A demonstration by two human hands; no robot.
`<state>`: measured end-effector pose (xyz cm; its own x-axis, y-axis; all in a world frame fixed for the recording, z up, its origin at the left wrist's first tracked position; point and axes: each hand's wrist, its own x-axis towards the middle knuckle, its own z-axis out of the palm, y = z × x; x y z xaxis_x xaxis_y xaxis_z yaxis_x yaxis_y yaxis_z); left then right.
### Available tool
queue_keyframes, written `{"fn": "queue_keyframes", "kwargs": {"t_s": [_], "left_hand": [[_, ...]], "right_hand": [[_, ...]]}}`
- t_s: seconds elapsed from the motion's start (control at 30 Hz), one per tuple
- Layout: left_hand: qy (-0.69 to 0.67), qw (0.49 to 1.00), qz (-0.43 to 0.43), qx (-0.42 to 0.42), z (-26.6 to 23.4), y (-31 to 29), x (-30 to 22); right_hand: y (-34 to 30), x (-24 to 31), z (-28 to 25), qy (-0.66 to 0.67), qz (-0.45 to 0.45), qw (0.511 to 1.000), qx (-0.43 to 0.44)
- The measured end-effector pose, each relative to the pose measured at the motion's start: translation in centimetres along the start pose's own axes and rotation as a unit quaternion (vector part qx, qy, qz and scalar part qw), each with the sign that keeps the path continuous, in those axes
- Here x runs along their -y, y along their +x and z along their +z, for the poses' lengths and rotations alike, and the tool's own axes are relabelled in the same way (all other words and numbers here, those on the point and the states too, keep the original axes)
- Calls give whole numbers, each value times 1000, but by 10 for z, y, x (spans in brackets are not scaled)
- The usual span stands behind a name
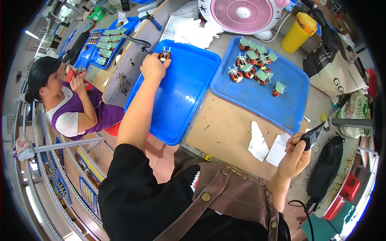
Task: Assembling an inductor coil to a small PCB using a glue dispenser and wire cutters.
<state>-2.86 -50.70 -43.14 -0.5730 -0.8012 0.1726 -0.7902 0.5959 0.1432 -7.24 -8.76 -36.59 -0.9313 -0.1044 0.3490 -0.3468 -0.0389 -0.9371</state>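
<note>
My left hand (154,66) reaches to the far left corner of an unfilled blue tray (177,92). Its fingers are closed around a copper-wound coil (164,55) with metal leads, which it partly covers. Out to the right, my right hand (295,156) grips the black handle of what looks like a soldering iron (313,136), its thin end pointing up and away. A second blue tray (257,102) holds several copper coils (250,64) topped with small green boards. One such coil (278,88) stands apart from the cluster.
White paper pieces (258,142) lie on the brown board (225,128). Behind the trays are a pink fan (243,14) and a yellow container (298,34). A black pouch (326,164) and a cloth bag (335,70) are at right. A co-worker (76,96) sits at left near trays (109,46) of parts.
</note>
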Motion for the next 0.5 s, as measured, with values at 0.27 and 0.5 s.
{"fn": "queue_keyframes", "kwargs": {"t_s": [0.27, 0.5], "left_hand": [[-10, 1000, -19, -21, 9, 9, -9], [-28, 998, -40, -38, 8, 12, -10]], "right_hand": [[-4, -3, -4, -18, 8, 1000, 0], [-8, -4, -7, -17, 23, 1000, 6]]}}
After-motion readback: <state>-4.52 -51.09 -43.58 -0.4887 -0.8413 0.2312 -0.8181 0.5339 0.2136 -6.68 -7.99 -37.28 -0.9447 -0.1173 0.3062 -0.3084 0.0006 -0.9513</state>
